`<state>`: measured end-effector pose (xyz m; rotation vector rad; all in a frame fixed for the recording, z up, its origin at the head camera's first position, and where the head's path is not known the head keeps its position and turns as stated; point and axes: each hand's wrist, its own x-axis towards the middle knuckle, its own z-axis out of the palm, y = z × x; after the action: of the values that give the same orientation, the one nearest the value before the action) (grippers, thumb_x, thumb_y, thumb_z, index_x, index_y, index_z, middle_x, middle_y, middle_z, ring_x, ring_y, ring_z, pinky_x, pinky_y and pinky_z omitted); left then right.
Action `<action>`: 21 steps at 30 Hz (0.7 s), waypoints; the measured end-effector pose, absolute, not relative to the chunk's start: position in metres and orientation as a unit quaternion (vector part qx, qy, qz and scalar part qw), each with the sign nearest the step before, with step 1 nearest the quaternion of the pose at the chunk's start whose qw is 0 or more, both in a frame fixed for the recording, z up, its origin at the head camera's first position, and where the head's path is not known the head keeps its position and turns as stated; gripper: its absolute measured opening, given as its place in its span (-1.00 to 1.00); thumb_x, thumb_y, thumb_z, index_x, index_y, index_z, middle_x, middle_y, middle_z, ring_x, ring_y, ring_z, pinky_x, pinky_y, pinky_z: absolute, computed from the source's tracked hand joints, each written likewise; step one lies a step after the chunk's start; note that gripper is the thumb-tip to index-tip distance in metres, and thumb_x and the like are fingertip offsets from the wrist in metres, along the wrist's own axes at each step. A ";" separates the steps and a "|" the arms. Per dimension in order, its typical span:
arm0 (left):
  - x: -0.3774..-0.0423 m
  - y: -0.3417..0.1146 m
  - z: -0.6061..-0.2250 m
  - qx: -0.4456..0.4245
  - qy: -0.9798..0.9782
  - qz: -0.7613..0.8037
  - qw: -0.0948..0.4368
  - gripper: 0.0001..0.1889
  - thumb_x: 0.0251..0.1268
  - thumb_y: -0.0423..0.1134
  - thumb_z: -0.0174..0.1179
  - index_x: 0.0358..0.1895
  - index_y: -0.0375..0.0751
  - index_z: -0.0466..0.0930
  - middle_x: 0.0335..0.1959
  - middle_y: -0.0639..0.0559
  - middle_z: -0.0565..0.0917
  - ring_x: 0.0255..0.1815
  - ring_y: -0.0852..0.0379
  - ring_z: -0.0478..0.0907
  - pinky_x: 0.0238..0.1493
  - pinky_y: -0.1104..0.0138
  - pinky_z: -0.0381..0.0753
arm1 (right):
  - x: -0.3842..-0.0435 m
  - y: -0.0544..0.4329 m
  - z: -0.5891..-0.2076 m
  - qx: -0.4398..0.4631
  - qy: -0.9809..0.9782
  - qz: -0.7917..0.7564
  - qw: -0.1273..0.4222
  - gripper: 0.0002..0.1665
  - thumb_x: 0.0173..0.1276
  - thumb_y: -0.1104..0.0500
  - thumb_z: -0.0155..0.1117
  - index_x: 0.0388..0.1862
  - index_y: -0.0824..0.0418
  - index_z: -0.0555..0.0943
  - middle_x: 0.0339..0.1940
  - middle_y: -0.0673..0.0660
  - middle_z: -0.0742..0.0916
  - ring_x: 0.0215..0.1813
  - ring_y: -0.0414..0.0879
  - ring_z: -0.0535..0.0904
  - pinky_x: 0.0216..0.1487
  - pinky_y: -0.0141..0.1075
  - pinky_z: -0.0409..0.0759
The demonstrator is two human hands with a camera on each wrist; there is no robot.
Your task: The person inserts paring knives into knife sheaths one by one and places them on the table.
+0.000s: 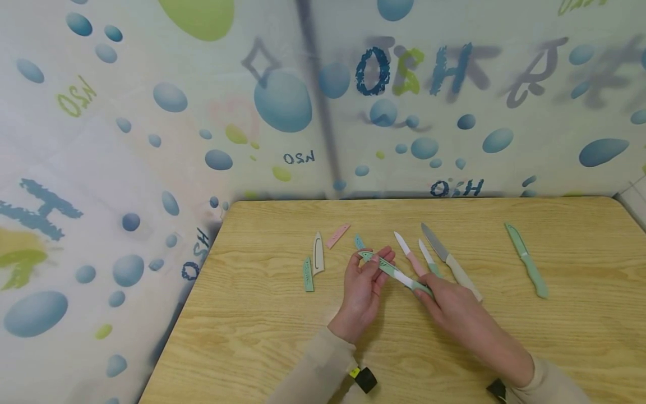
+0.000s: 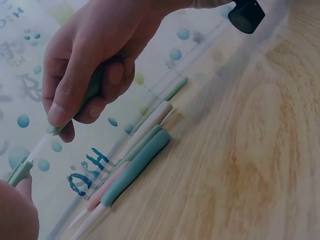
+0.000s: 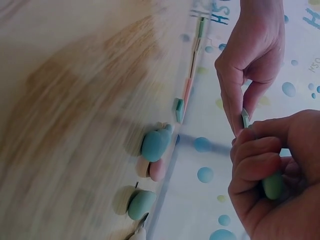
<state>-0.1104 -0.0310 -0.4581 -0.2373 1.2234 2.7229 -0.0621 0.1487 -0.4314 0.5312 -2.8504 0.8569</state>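
Note:
My left hand [image 1: 359,292] pinches a light green knife sheath [image 1: 387,266] between thumb and fingers. My right hand [image 1: 454,306] grips the green handle [image 1: 421,288] of a paring knife. Its white blade [image 1: 402,278] points into the sheath's mouth, with a stretch of blade showing between sheath and handle. In the left wrist view, the right fingers curl round that handle [image 2: 94,87] above the table. Just beyond the hands lie a pink-handled knife [image 1: 415,262], a smaller green-handled one [image 1: 431,264] and a large cream-handled knife [image 1: 460,276].
Loose sheaths lie left of the hands: cream [image 1: 318,252], green [image 1: 308,275], pink [image 1: 337,236] and blue [image 1: 359,241]. A green knife in its sheath [image 1: 527,264] lies at the right. A blue-green handle [image 2: 135,170] shows on the wooden table [image 2: 250,150]. A patterned curtain [image 1: 202,101] hangs behind.

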 end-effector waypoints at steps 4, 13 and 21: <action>-0.108 -0.028 -0.458 -0.074 0.414 0.904 0.079 -0.78 0.63 -0.45 -0.01 0.18 -0.38 0.24 0.19 -0.36 0.64 0.19 -0.07 0.67 0.27 0.18 0.63 | -0.063 0.146 -0.430 0.171 -0.940 0.293 0.049 -0.87 0.47 0.24 0.37 -0.12 0.20 0.58 -0.53 -0.10 0.51 -0.51 -0.20 0.36 -0.53 -0.33 0.37; -0.108 -0.027 -0.458 -0.066 0.410 0.907 0.076 -0.76 0.63 -0.44 0.00 0.19 -0.37 0.23 0.18 -0.34 0.64 0.19 -0.06 0.67 0.25 0.23 0.64 | -0.065 0.143 -0.429 0.167 -0.937 0.304 0.043 -0.86 0.47 0.25 0.36 -0.10 0.24 0.58 -0.56 -0.10 0.44 -0.55 -0.22 0.31 -0.57 -0.37 0.31; -0.108 -0.027 -0.459 -0.066 0.405 0.909 0.068 -0.78 0.63 -0.44 -0.01 0.18 -0.38 0.23 0.16 -0.33 0.65 0.17 -0.05 0.68 0.28 0.20 0.62 | -0.067 0.141 -0.430 0.171 -0.937 0.300 0.056 -0.84 0.46 0.25 0.38 -0.10 0.26 0.57 -0.58 -0.11 0.43 -0.54 -0.21 0.32 -0.55 -0.36 0.33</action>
<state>-0.1082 -0.0269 -0.4585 -0.1983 1.2211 2.7391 -0.0670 0.1410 -0.4302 0.5187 -2.8425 0.9095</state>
